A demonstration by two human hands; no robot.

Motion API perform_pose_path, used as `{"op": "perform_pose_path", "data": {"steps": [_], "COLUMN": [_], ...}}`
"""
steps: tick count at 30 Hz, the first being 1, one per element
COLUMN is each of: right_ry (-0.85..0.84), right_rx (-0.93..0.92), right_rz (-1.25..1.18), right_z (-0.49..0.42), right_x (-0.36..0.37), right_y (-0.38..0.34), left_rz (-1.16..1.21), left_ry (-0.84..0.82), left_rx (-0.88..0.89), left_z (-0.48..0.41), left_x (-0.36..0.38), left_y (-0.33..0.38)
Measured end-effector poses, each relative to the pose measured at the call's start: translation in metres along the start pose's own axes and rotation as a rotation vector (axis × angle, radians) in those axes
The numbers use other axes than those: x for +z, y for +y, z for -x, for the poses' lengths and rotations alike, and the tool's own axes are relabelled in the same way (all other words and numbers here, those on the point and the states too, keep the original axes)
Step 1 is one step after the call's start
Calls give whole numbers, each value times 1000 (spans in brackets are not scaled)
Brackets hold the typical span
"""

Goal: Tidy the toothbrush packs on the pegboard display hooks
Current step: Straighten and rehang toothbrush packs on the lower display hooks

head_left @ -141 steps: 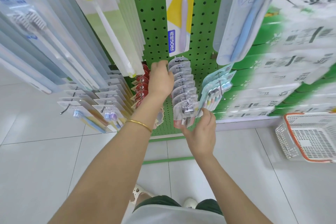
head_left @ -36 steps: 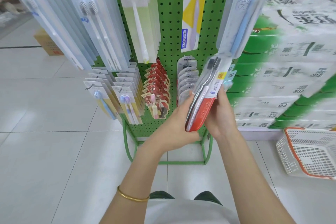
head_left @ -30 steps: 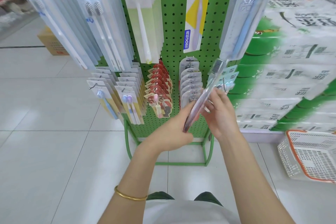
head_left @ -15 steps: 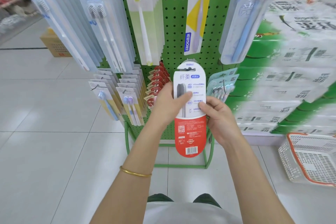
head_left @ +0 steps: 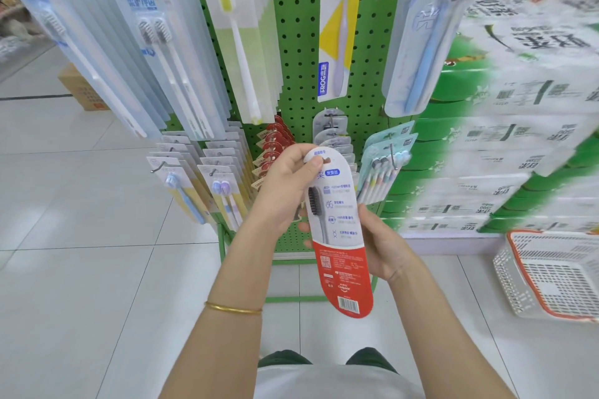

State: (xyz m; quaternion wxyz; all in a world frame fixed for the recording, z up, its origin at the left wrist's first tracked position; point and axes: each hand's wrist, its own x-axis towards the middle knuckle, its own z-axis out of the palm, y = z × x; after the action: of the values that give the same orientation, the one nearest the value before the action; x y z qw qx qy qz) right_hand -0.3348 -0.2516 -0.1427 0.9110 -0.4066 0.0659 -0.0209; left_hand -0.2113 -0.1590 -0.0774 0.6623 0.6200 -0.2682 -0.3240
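Before pegboard (head_left: 298,42), both hands grip toothbrush pack (head_left: 340,236).

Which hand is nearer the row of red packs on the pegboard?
Left. The left hand is just beside the red packs; the right hand is lower, past the held pack.

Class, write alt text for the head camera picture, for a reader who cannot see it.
Two bare hands hold a grey-and-red toothbrush pack in front of a green pegboard hung with other packs; the left hand pinches its top, the right hand grips its middle. A white-and-orange basket sits on the floor at right.
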Motion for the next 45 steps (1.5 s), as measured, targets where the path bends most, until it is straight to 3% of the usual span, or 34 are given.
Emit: {"op": "perform_pose_path", "data": {"steps": [2, 5, 10, 13, 22, 35, 45], "right_ry": [-51, 7, 301, 529, 951, 1177, 1189], "right_rx": [0, -34, -135, -196, -140, -297, -364], "right_rz": [1, 53, 143, 249, 925, 1100, 1235], "right_z": [-2, -2, 9, 15, -24, -73, -83], "right_x": [-1, -6, -29, -45, -53, -54, -56], "right_y": [4, 4, 6, 15, 43, 60, 60], "left_rz": [-10, -82, -166, -197, -229, -257, -297], "left_ry": [-36, -40, 154, 159, 150, 125, 110], "left_rx": [-16, -3, -26, -46, -132, -156, -177], "left_z": [-2, -5, -11, -13, -15, -31, -47], "left_x": [0, 2, 2, 2, 2, -9, -7], "left_y": [-3, -7, -12, -17, -22, -26, -30]}}
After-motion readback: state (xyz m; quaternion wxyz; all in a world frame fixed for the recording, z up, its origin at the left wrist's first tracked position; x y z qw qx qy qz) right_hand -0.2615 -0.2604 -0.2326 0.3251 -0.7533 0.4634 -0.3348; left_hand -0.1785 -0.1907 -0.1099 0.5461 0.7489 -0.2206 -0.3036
